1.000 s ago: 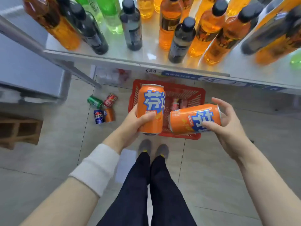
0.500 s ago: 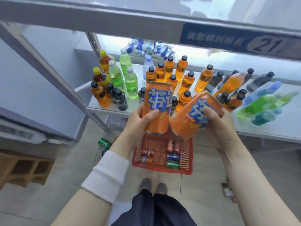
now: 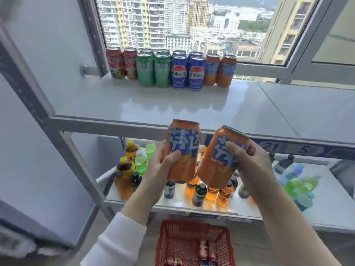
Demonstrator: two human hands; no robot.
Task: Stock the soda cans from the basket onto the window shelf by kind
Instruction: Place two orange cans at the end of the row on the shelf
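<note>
My left hand (image 3: 163, 166) grips an upright orange soda can (image 3: 183, 150). My right hand (image 3: 249, 166) holds a second orange can (image 3: 221, 160), tilted to the right. Both cans hover in front of the window shelf's (image 3: 172, 106) front edge. At the shelf's back stands a row of cans grouped by kind: red cans (image 3: 123, 63) at the left, then green cans (image 3: 153, 70), blue cans (image 3: 187, 72) and two orange cans (image 3: 221, 70) at the right end. The red basket (image 3: 165, 242) sits on the floor below, with a few cans left inside.
A lower shelf (image 3: 326, 200) carries many bottles of orange, green, dark and blue drinks. A slanted metal upright (image 3: 48, 116) runs along the left. An open window frame (image 3: 307, 45) stands behind the can row. The window shelf is bare right of the orange cans.
My view has swung up from the basket and floor to the window shelf. Both hands have lifted the orange cans to the shelf's front edge, and the right can has turned from lying sideways to nearly upright.
</note>
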